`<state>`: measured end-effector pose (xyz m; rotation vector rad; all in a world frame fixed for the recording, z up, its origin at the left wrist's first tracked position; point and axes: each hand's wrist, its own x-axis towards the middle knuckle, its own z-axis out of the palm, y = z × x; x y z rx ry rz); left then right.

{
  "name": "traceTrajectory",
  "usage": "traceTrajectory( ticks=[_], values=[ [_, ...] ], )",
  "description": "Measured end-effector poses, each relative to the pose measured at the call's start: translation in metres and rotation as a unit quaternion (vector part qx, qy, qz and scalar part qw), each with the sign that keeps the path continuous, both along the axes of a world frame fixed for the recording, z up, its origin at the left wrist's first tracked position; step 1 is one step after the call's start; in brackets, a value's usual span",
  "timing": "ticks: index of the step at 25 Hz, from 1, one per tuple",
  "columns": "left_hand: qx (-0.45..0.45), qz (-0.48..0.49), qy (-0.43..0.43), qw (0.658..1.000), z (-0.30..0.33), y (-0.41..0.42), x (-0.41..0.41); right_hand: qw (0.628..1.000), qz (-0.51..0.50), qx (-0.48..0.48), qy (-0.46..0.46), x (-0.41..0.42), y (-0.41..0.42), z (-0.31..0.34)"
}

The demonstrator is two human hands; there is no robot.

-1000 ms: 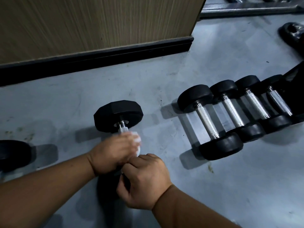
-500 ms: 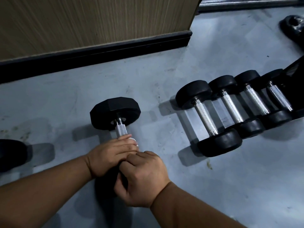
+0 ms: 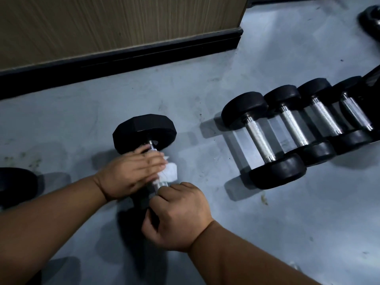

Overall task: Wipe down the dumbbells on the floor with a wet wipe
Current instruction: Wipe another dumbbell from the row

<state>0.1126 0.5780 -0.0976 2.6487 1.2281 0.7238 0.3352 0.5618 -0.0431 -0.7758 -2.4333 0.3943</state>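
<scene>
A black hex dumbbell (image 3: 144, 134) with a silver handle lies on the grey floor, its far head toward the wall. My left hand (image 3: 131, 174) lies over the handle near the far head and holds a white wet wipe (image 3: 169, 173) against the metal. My right hand (image 3: 176, 217) grips the near end of this dumbbell, hiding most of the near head. A short piece of bare handle shows between the two hands.
Several round-headed dumbbells (image 3: 265, 140) lie side by side to the right. Another black weight (image 3: 14, 186) sits at the left edge and one (image 3: 370, 19) at the top right. A wood-panel wall with a black skirting board (image 3: 123, 56) runs behind.
My left hand has slid with the wipe along the handle toward the far head, and more of the wipe now shows. My right hand has kept its grip.
</scene>
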Motion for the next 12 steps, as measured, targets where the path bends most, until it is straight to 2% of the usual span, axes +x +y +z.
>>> traceTrajectory(
  ticks=[3,9,12],
  values=[
    [0.019,0.063,-0.002,0.998,-0.001,-0.003,0.005,1.000,0.002,-0.007,0.001,0.000,0.000,0.001],
    [-0.043,-0.039,0.002,0.998,-0.001,-0.022,0.018,1.000,0.001,0.001,0.001,0.001,0.001,0.000],
    [-0.051,0.006,-0.018,0.999,0.009,-0.006,0.000,1.000,-0.004,0.008,0.001,0.001,0.001,0.002]
  ],
)
